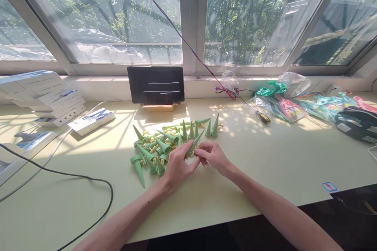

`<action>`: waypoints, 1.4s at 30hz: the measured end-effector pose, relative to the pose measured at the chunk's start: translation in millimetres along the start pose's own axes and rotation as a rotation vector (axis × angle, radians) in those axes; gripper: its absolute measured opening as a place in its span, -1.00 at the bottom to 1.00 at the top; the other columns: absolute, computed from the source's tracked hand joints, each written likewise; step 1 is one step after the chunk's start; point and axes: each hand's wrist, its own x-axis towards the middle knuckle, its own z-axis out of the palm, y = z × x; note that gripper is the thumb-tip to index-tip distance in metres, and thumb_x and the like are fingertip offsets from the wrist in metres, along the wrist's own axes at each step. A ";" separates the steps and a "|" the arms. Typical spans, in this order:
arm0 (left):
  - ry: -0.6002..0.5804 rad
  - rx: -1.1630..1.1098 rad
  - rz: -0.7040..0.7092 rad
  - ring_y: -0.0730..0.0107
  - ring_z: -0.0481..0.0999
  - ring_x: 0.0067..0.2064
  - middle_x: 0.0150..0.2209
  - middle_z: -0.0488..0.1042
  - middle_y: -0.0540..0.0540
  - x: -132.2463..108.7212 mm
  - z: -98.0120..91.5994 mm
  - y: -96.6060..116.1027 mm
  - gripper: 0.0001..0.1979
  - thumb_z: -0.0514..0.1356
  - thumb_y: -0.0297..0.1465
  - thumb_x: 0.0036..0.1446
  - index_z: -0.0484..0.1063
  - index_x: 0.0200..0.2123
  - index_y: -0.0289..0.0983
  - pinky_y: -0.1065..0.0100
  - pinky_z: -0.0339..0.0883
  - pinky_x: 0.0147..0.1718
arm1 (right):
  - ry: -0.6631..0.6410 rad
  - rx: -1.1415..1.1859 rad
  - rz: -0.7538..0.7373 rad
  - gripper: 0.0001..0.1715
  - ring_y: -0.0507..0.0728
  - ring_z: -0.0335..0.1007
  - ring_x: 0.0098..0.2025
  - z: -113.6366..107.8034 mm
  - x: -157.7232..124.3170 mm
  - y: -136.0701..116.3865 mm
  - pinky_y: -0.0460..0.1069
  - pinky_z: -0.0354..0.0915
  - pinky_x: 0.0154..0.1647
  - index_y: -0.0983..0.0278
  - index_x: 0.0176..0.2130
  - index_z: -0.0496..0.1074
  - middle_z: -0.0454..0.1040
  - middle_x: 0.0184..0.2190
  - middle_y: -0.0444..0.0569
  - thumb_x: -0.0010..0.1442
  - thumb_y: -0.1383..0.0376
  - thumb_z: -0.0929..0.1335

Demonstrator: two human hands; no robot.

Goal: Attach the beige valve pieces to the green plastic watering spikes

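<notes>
My left hand (180,166) is closed around a green watering spike (197,140), whose tip slants up and to the right. At its lower end my right hand (214,158) has fingers pinched on a small pale yellow valve (196,149); the fingers partly hide it. Both hands meet just above the table, in front of a heap of similar green spikes (145,151) with pale yellow valves among them. Several spikes stand point-up behind the hands, among them one tall spike (216,126) at the right end of the group. One spike (138,170) lies at the left, pointing toward me.
A tablet (155,80) and a phone (158,98) lean on a wooden stand at the back. White boxes (53,94) are stacked at left, near a black cable (88,178). A screwdriver (263,117), bagged items (290,108) and a black pouch (357,123) lie at right.
</notes>
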 end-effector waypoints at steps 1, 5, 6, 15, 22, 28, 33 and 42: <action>0.001 -0.002 -0.002 0.47 0.37 -0.45 -0.38 0.52 -0.03 0.0 0.0 0.3 -0.68 0.20 -0.34 0.12 0.46 -0.04 -0.27 0.44 0.29 -0.46 | -0.007 0.029 0.016 -0.67 -0.04 0.17 -0.67 0.1 0.2 -0.1 -0.11 0.08 -0.62 0.31 -0.55 0.44 0.31 -0.72 -0.19 0.15 0.18 0.40; 0.011 -0.003 -0.006 0.46 0.37 -0.45 -0.39 0.52 -0.02 0.3 -0.3 1.7 -0.70 0.20 -0.34 0.13 0.46 -0.06 -0.28 0.44 0.29 -0.46 | -0.026 0.131 0.078 -0.69 -0.04 0.18 -0.66 1.1 0.2 -2.1 -0.11 0.08 -0.62 0.33 -0.54 0.47 0.32 -0.71 -0.18 0.11 0.17 0.43; 0.014 -0.003 -0.009 0.46 0.38 -0.44 -0.38 0.52 -0.02 0.4 -0.3 2.0 -0.70 0.20 -0.35 0.13 0.46 -0.06 -0.28 0.44 0.29 -0.45 | -0.027 0.146 0.088 -0.69 -0.04 0.18 -0.66 1.4 0.2 -2.3 -0.11 0.07 -0.62 0.33 -0.54 0.47 0.32 -0.71 -0.18 0.10 0.17 0.43; -0.014 -0.005 -0.031 0.44 0.43 -0.39 -0.33 0.54 -0.05 -0.5 0.7 0.0 -0.65 0.20 -0.35 0.13 0.46 -0.01 -0.29 0.43 0.32 -0.42 | 0.007 0.010 -0.001 -0.65 -0.04 0.15 -0.66 2.0 -1.7 -2.1 -0.11 0.05 -0.62 0.31 -0.57 0.41 0.27 -0.73 -0.20 0.17 0.19 0.38; -0.001 0.010 -0.001 0.42 0.49 -0.36 -0.26 0.56 -0.09 -0.7 2.1 -1.9 -0.59 0.21 -0.37 0.13 0.43 0.06 -0.31 0.42 0.38 -0.37 | 0.027 -0.147 -0.104 -0.56 -0.05 0.14 -0.66 2.1 -4.2 -6.2 -0.11 0.04 -0.63 0.29 -0.65 0.29 0.23 -0.73 -0.20 0.19 0.22 0.36; 0.018 0.027 0.017 0.40 0.49 -0.37 -0.27 0.57 -0.09 -2.0 3.2 -3.6 -0.57 0.21 -0.37 0.12 0.42 0.08 -0.31 0.41 0.39 -0.38 | 0.038 -0.167 -0.120 -0.57 -0.04 0.16 -0.65 2.1 -3.4 -3.8 -0.11 0.07 -0.62 0.29 -0.65 0.28 0.23 -0.72 -0.19 0.19 0.25 0.35; 0.026 0.041 0.006 0.43 0.46 -0.42 -0.28 0.58 -0.07 -2.6 3.8 -3.3 -0.59 0.22 -0.36 0.12 0.42 0.06 -0.30 0.41 0.37 -0.43 | 0.022 -0.083 -0.054 -0.63 -0.04 0.16 -0.66 1.8 -1.3 -5.5 -0.12 0.05 -0.62 0.31 -0.60 0.38 0.28 -0.73 -0.18 0.18 0.23 0.36; 0.062 0.059 -0.030 0.45 0.45 -0.48 -0.34 0.58 -0.05 -3.2 4.4 -1.1 -0.60 0.23 -0.32 0.09 0.43 0.01 -0.31 0.41 0.37 -0.46 | 0.002 0.050 0.026 -0.68 -0.04 0.19 -0.65 2.0 -0.3 -2.2 -0.11 0.08 -0.61 0.32 -0.55 0.45 0.32 -0.71 -0.17 0.15 0.19 0.40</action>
